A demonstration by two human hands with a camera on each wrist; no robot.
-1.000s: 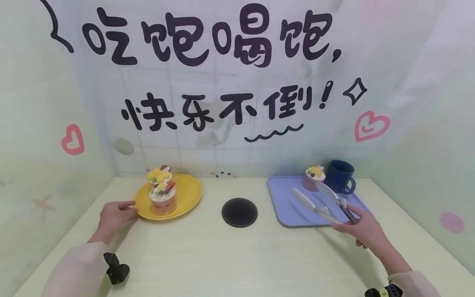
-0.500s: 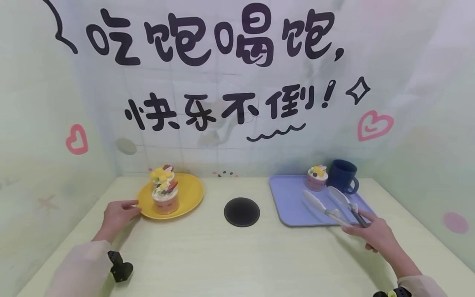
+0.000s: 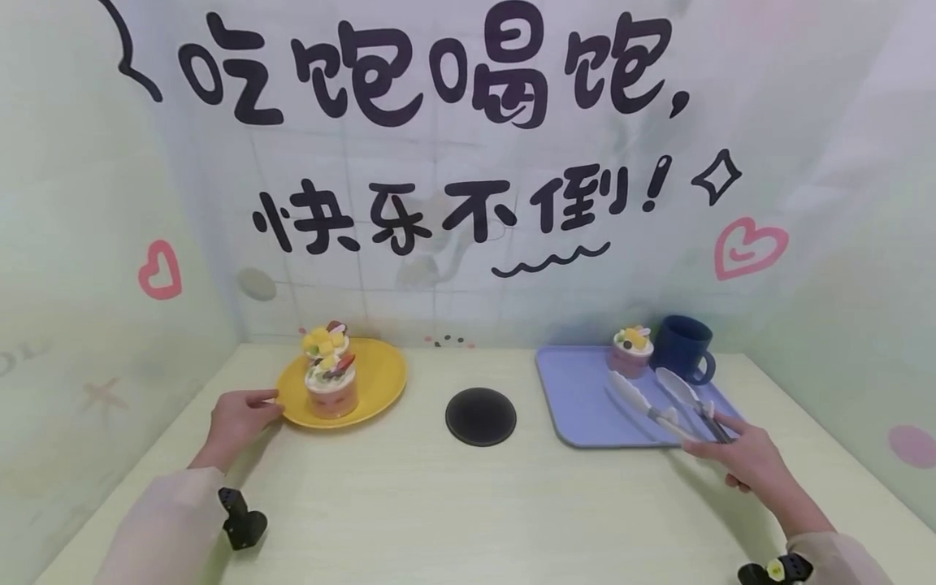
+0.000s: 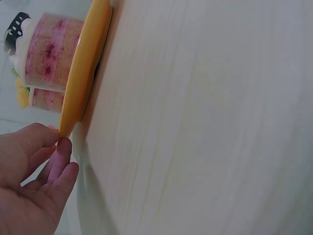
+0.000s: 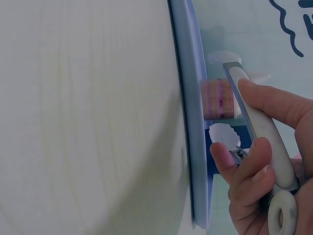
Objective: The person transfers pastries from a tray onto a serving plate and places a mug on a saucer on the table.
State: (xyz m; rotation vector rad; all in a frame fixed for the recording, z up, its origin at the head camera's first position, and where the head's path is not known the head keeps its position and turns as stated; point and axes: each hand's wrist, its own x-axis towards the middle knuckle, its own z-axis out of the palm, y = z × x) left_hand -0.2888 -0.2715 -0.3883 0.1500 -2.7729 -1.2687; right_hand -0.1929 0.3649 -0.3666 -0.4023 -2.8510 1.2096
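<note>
My left hand (image 3: 237, 422) pinches the near-left rim of a yellow plate (image 3: 383, 374), thumb above and fingers below in the left wrist view. On the plate stand two cake cups, the front one (image 3: 332, 398) topped with cream and strawberry, the rear one (image 3: 325, 340) with yellow fruit cubes. My right hand (image 3: 753, 459) holds white-and-grey tongs (image 3: 632, 395), their arms spread apart over a blue tray (image 3: 578, 410). A third cake cup (image 3: 630, 359) sits at the tray's back, beyond the spread tong tips.
A dark blue mug (image 3: 678, 345) stands on the tray right beside the third cake cup, its handle to the right. A black disc (image 3: 480, 417) lies in the tabletop between plate and tray. Printed walls enclose the table at back and sides.
The head view has shifted, so everything sits slightly farther right. The tongs have moved right relative to the third cake cup, their tips now to either side of it. The left hand keeps the plate's rim.
</note>
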